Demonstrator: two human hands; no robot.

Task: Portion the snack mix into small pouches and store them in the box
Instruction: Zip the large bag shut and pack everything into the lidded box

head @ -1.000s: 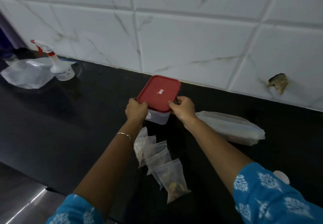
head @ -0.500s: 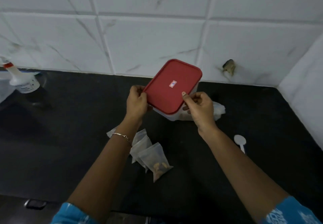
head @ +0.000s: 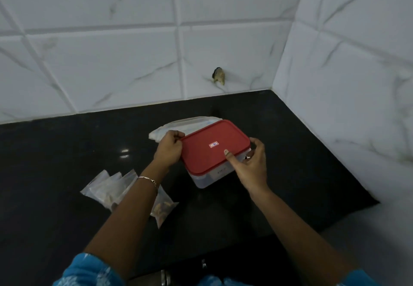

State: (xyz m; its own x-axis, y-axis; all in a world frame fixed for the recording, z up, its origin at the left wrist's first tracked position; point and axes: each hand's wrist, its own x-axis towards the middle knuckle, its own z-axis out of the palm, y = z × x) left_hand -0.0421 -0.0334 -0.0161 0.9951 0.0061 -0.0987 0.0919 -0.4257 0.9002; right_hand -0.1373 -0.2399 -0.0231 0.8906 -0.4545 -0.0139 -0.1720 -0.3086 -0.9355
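Arms outstretched, left hand [head: 169, 147] clenched, right hand [head: 250, 165] curled with thumb extended.

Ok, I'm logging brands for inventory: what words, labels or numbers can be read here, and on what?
Small sticker on the red lid: too small and blurred to read.
Faint marking on the box wall: unreadable.
No other text shows.

The red lid [head: 214, 145] is smooth matt plastic on a frosted translucent plastic box [head: 210, 177]. The pouches [head: 107, 187] are thin clear film. The black countertop [head: 67, 151] is polished and glossy, the white veined tiles [head: 111, 67] smooth.
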